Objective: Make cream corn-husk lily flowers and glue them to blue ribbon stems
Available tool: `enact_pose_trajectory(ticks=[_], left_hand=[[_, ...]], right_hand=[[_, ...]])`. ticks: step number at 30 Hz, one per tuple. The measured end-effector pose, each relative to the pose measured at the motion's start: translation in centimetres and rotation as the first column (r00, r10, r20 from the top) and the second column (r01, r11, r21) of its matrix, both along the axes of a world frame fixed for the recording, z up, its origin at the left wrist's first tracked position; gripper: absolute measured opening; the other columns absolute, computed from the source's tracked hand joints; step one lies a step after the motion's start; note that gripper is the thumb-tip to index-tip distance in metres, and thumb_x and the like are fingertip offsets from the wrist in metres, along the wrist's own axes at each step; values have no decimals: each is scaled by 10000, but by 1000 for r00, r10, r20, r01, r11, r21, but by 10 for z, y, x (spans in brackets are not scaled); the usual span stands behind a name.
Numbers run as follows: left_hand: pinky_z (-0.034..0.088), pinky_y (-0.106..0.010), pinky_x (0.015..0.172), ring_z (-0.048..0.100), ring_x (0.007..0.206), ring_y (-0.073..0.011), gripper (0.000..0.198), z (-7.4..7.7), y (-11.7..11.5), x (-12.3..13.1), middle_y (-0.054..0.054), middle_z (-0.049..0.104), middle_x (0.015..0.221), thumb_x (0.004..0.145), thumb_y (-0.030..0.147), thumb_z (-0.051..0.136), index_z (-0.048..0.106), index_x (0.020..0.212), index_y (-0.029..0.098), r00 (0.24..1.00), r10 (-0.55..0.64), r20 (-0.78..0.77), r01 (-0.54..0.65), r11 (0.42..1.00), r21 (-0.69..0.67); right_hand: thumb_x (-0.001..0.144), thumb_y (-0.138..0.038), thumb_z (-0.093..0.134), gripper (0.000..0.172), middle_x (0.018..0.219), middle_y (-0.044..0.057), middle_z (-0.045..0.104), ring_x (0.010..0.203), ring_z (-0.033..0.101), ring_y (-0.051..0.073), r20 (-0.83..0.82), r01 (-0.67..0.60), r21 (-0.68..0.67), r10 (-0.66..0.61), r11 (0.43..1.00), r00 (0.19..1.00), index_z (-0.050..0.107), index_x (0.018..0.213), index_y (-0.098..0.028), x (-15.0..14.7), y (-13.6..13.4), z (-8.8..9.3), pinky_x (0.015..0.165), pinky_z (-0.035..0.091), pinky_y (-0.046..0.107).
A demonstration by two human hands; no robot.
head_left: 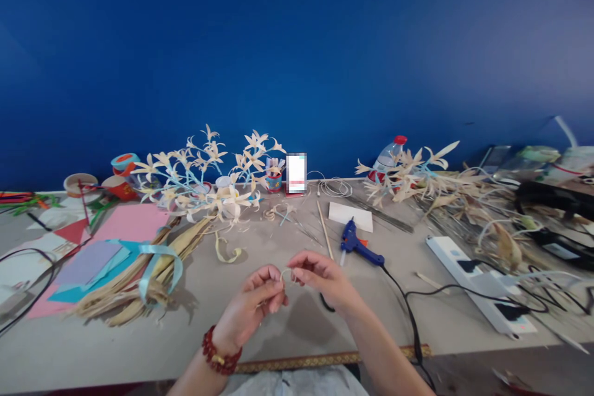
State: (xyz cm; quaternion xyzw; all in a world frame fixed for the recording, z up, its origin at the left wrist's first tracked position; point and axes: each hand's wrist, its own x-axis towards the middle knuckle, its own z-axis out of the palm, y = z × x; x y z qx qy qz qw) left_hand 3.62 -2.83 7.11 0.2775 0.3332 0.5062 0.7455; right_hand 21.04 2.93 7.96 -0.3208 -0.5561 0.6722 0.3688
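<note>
Above the front of the table, my left hand [262,294] and my right hand [322,272] face each other, fingertips pinched. Between them a thin pale strip [286,270], bent into a small loop, is held by both. Its exact material is too small to tell. A beaded red bracelet [218,352] circles my left wrist. Right of my right hand lies a blue glue gun [358,244] with its cord running to the right. A thin wooden stick [323,229] lies just beyond the right hand. A curled pale strip [226,250] rests beyond the left hand.
Cream-coloured handmade flowers [199,176] stand at the back left, more flowers [413,173] at the right. Bundled dried husks [134,281] and coloured paper [134,221] lie left. A white power strip [473,288], a phone [296,172] and a white card [350,215] are also there.
</note>
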Motion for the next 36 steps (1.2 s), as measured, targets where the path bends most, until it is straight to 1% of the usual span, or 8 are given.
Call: enact_pose_trajectory(ticks=[3, 9, 16, 20, 23, 25, 30, 36], left_hand=[[420, -303, 722, 362, 448, -76, 68, -1, 1, -1, 66, 463, 443, 820, 213, 658, 631, 782, 164, 1000, -23, 14, 23, 1000, -1], [432, -301, 717, 365, 438, -78, 106, -2, 1, -2, 57, 476, 422, 842, 219, 637, 629, 755, 159, 1000, -23, -6, 23, 1000, 2], [440, -272, 685, 337, 398, -66, 69, -5, 3, -2, 78, 472, 390, 847, 241, 636, 630, 841, 173, 999, -14, -39, 15, 1000, 8], [455, -279, 660, 292, 353, -54, 134, -7, 4, -3, 105, 436, 349, 844, 236, 640, 643, 951, 154, 996, -48, -78, 51, 998, 33], [469, -295, 683, 258, 334, -40, 98, -7, 3, -5, 113, 414, 330, 840, 234, 645, 654, 857, 138, 991, -83, -104, 87, 996, 32], [471, -297, 687, 243, 334, -37, 120, -7, 3, -5, 114, 401, 327, 848, 241, 636, 641, 782, 141, 990, -87, -112, 91, 995, 29], [464, -286, 676, 250, 349, -46, 164, -8, 3, -7, 113, 397, 336, 862, 263, 621, 605, 737, 158, 987, -79, -141, 85, 996, 35], [454, -279, 667, 250, 347, -46, 196, -8, 2, -7, 112, 403, 341, 865, 293, 617, 586, 724, 161, 980, -92, -176, 100, 994, 39]], right_hand=[[715, -416, 767, 267, 640, -23, 598, 576, 500, 107, -10, -44, -55, 44, 997, 999, 683, 778, -170, -2, 4, -1, 589, 390, 245], [724, -405, 763, 288, 585, -36, 551, 534, 454, 95, -18, 51, -41, -52, 998, 998, 609, 693, -164, -5, 6, -10, 545, 354, 229], [811, -395, 671, 245, 642, -17, 531, 593, 464, 121, 90, 146, 237, -172, 960, 981, 608, 713, -179, -3, 4, -14, 543, 354, 229], [849, -404, 623, 257, 633, -24, 517, 576, 459, 113, 127, 131, 236, -164, 963, 978, 584, 728, -181, -4, 1, -15, 521, 339, 213], [866, -394, 602, 254, 624, -24, 513, 560, 461, 112, 177, 115, 250, -162, 961, 971, 563, 728, -184, -5, 0, -17, 506, 337, 209], [887, -377, 574, 241, 644, -17, 521, 580, 478, 120, 225, 104, 331, -185, 938, 956, 557, 739, -187, -4, 0, -17, 520, 344, 215], [962, -324, 433, 234, 709, -1, 540, 673, 514, 144, 371, -31, 573, -225, 819, 901, 517, 784, -199, -2, 1, -10, 630, 369, 245], [975, -317, 367, 274, 620, -28, 473, 565, 458, 130, 478, -115, 646, -282, 755, 832, 457, 741, -206, -3, 1, -5, 569, 309, 238]])
